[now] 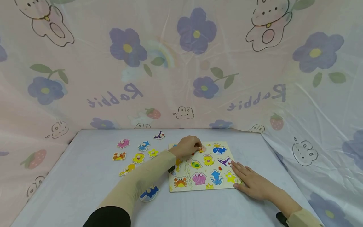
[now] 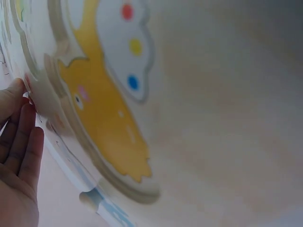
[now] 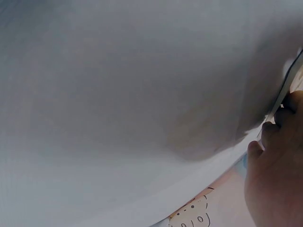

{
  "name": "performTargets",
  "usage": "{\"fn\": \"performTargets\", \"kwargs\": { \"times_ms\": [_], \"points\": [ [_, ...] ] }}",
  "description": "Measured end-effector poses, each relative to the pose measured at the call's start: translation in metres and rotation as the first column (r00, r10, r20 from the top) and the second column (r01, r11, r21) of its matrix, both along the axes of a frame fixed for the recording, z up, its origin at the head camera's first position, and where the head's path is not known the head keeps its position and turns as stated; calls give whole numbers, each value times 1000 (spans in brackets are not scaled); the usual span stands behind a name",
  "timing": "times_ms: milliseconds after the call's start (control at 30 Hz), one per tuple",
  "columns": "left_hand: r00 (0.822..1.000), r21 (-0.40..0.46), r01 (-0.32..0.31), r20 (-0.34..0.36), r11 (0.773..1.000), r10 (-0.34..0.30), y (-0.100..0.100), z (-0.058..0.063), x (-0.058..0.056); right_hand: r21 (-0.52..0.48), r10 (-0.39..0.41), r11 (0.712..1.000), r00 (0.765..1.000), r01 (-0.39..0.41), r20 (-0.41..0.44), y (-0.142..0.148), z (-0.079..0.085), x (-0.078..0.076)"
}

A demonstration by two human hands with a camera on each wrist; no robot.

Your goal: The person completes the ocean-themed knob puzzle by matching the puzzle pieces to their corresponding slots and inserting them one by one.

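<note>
From the head view I can read one word, twice, on the patterned cloth backdrop (image 1: 170,83): "Rabbit", in purplish letters. Both the left-hand lettering (image 1: 114,99) and the right-hand lettering (image 1: 257,99) reach me mirror-reversed, with the capital R at the right end, the lowercase letters running leftward, and each line sloping down toward the left.

The cream board (image 1: 209,173) bears sea creatures in orange, pink, blue, yellow and purple. Among the loose pieces are a pink shell (image 1: 123,143), an orange crab (image 1: 119,156), a yellow starfish (image 1: 153,153) and a blue whale (image 1: 149,193). Purple flowers (image 1: 198,44) pattern the pale pink curtain (image 1: 170,91); the sleeve (image 1: 153,168) is beige.
</note>
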State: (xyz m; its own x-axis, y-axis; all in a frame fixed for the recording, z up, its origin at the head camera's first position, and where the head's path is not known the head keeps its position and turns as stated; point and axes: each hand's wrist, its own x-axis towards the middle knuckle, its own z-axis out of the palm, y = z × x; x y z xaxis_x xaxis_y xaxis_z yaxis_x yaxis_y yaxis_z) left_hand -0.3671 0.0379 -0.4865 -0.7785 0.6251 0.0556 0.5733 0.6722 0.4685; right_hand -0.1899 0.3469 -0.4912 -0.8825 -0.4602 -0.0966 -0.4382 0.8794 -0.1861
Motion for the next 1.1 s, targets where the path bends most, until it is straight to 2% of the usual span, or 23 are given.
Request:
{"fn": "performTargets", "kwargs": {
  "times_ms": [100, 367, 500, 633, 767, 1000, 1100],
  "points": [
    [1000, -18, -8, 19, 1000, 8, -1, 3, 0, 5, 4, 1000, 1000, -4, -4, 0, 0, -2],
    [991, -41, 3, 135, 999, 2, -4, 12, 2, -3, 6, 1000, 1000, -6, 8, -1, 0, -4],
    [988, -50, 7, 155, 999, 1, -6, 14, 5, -5, 5, 1000, 1000, -5, 19, -2, 1, -4],
    [990, -59, 14, 142, 998, -5, -8, 20, 11, -9, 1, 1000, 1000, -1, 26, -3, 1, -3],
    [993, -56, 18, 120, 998, -11, -13, 31, 17, -4, 0, 1000, 1000, 0, 18, -2, 1, -2],
    [994, 0, 111, 20, 994, -111, -34, 54, 29, -19, -2, 1000, 1000, 2, 13, -2, 5, 1],
    [992, 23, 125, -15, 992, -124, -47, 64, 35, -21, -2, 1000, 1000, 2, 5, -1, 5, 1]
  ]
}}
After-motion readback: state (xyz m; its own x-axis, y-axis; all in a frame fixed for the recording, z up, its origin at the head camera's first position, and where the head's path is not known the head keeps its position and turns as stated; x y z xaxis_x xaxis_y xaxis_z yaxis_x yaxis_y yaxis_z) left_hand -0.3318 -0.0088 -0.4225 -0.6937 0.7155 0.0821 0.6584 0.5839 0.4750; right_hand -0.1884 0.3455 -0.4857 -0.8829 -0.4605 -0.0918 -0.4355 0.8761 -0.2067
